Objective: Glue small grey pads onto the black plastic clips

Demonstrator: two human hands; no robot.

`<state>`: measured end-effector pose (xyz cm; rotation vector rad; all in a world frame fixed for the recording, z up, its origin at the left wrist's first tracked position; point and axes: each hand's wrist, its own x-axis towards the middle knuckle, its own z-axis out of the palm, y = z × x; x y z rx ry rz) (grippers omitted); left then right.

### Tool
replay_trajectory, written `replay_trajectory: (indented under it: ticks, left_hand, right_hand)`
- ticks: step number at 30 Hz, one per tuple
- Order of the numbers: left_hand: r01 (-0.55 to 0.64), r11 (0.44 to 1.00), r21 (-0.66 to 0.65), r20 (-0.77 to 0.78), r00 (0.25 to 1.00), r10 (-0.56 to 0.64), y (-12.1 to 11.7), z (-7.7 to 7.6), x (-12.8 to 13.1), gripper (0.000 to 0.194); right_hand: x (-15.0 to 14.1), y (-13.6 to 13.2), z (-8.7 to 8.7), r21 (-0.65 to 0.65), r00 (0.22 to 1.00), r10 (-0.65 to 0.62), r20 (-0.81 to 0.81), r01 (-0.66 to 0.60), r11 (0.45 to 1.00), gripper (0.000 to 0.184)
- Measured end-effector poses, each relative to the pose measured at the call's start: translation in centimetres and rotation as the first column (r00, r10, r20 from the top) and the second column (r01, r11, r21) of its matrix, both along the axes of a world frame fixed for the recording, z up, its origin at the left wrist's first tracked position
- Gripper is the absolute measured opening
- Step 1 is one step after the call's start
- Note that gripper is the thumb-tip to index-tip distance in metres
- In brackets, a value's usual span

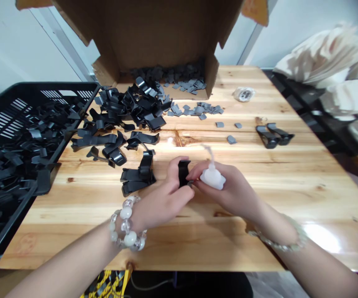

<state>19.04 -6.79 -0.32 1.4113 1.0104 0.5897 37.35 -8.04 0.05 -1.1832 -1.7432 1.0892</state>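
My left hand is closed around a black plastic clip, holding it just above the wooden table. My right hand meets it from the right and grips a small white squeeze bottle with a thin nozzle pointing up. The fingertips of my right hand touch the clip. A pile of the same black clips lies just beyond my left hand, with a few loose ones right beside it.
An open cardboard box at the back spills small grey pads. A black crate full of clips stands at the left. Two clips lie at the right, a small clear roll behind them. White bags are far right.
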Motion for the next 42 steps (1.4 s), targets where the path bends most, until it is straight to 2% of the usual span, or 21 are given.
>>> replay_trajectory:
  ticks: [3,8,13,17,19,21,25,27,30,32,36,39,42]
  left_hand:
    - [-0.024,0.998,0.056,0.008,1.000,0.024,-0.1,0.0,-0.2,0.062]
    - [0.058,0.998,0.021,-0.037,0.998,-0.057,-0.2,0.2,0.2,0.064]
    - [0.119,0.991,0.055,-0.025,0.993,-0.117,0.1,-0.1,0.4,0.051]
    - [0.107,0.992,0.066,-0.033,0.994,-0.105,0.3,-0.6,0.4,0.048]
    - [0.094,0.995,0.039,0.026,0.995,-0.095,0.3,-0.5,0.5,0.047]
    - [0.068,0.997,-0.030,0.123,0.990,-0.064,0.4,-0.2,0.7,0.045]
    - [0.027,0.984,-0.176,0.292,0.956,0.026,0.6,0.5,0.8,0.028]
    - [0.015,0.976,-0.217,0.343,0.937,0.062,0.8,0.7,0.8,0.019]
    - [-0.011,0.963,-0.270,0.370,0.922,0.114,1.0,0.7,0.9,0.016]
    - [-0.030,0.955,-0.295,0.369,0.918,0.143,1.1,0.8,1.0,0.017]
    - [-0.047,0.937,-0.346,0.360,0.916,0.178,0.9,0.5,1.2,0.020]
    - [-0.039,0.946,-0.322,0.350,0.924,0.157,0.7,-0.1,1.1,0.024]
    - [-0.028,0.958,-0.286,0.348,0.928,0.131,0.7,-0.6,1.0,0.026]
  right_hand:
    - [0.0,0.1,0.1,0.037,0.999,0.018,0.038,-0.020,0.999,0.010]
    - [0.0,0.4,0.3,0.144,0.998,-0.019,0.063,0.010,0.989,0.012]
    - [0.0,0.4,0.2,0.101,0.993,-0.100,0.065,0.093,0.991,0.008]
    - [-0.2,0.2,-0.1,0.079,0.989,-0.128,0.070,0.123,0.989,0.010]
    - [-0.3,0.1,-0.3,0.080,0.983,-0.170,0.073,0.164,0.983,0.011]
    - [-0.3,0.2,-0.4,0.021,0.973,-0.230,0.010,0.230,0.973,0.014]
    - [0.5,0.9,0.2,-0.221,0.907,-0.303,-0.293,0.244,0.944,0.036]
    - [1.5,1.4,0.7,-0.246,0.860,-0.350,-0.371,0.273,0.930,0.035]
    - [3.5,2.4,1.3,-0.215,0.833,-0.418,-0.363,0.362,0.907,0.026]
    - [4.8,2.9,1.3,-0.187,0.852,-0.434,-0.293,0.394,0.900,0.022]
    - [6.3,3.5,1.2,-0.128,0.903,-0.384,-0.193,0.365,0.922,0.027]
    - [6.4,3.6,1.4,-0.062,0.875,-0.391,-0.286,0.390,0.919,0.027]
    - [6.2,3.4,2.0,0.046,0.805,-0.438,-0.400,0.495,0.868,0.024]
